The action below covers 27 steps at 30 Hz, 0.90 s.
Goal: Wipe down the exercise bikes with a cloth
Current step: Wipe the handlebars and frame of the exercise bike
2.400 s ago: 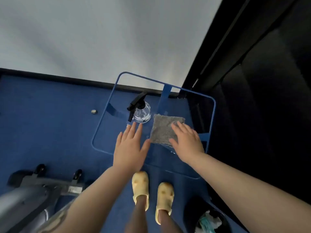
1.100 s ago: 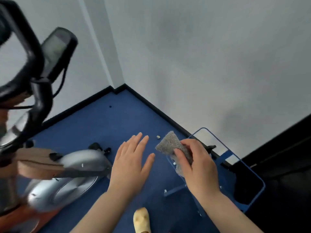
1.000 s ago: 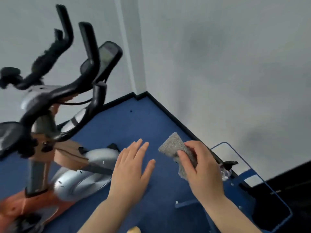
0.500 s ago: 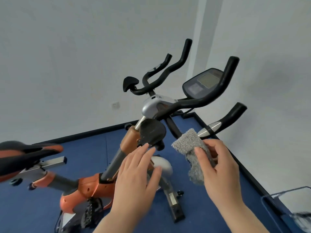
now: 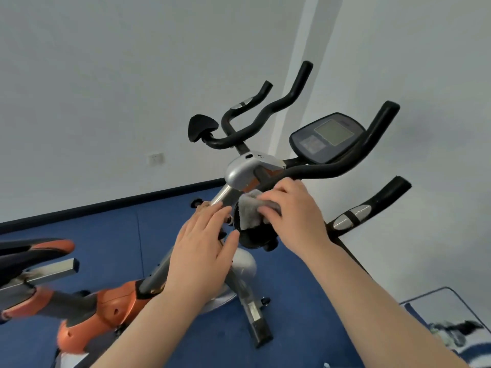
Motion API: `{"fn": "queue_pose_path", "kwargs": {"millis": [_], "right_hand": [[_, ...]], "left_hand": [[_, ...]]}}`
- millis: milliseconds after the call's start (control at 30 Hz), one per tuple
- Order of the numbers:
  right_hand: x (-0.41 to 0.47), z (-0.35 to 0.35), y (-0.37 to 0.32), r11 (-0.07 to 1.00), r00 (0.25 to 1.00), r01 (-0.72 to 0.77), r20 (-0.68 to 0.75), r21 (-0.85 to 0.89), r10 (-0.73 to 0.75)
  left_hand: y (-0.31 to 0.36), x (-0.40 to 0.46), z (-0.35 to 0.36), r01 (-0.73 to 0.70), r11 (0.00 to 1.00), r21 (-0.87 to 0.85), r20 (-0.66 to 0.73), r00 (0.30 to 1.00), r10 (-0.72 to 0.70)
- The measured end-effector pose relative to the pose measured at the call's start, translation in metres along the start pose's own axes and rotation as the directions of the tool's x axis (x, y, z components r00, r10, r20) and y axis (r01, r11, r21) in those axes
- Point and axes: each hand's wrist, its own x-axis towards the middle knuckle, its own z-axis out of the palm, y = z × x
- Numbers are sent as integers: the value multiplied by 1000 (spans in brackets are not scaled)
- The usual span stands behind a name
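Observation:
An orange and silver exercise bike [image 5: 247,168] with black handlebars and a grey console [image 5: 328,136] stands in front of me on blue carpet. My right hand [image 5: 295,211] grips a grey cloth [image 5: 249,211] and presses it against a round black pad just below the handlebar stem. My left hand [image 5: 204,251] hovers flat with its fingers apart, next to the silver stem post, holding nothing. The bike's orange and black saddle [image 5: 34,251] shows at the left edge.
White walls meet in a corner behind the bike, with a socket [image 5: 156,158] low on the left wall. A blue-framed glass side table [image 5: 438,309] with a blurred spray bottle [image 5: 451,333] sits at the lower right.
I lifted the cloth off the glass table and turned left toward the bike. In the last half second my right hand brought the cloth onto the black pad, and my left hand rose beside it.

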Motion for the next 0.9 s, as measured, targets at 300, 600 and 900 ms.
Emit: {"fn": "queue_pose_path", "kwargs": {"millis": [300,600,900], "right_hand": [[-14,6,17,999,998,33,62,-3,-33],[-3,32,-19,987,995,-40,79,-153,53],[5,34,-43,977,984,-149,76,-152,162]], "left_hand": [[-16,19,27,88,956,-280,74,995,-70],[-30,40,34,201,712,-673,165,979,-119],[-53,62,15,145,668,-730,267,960,83]]}}
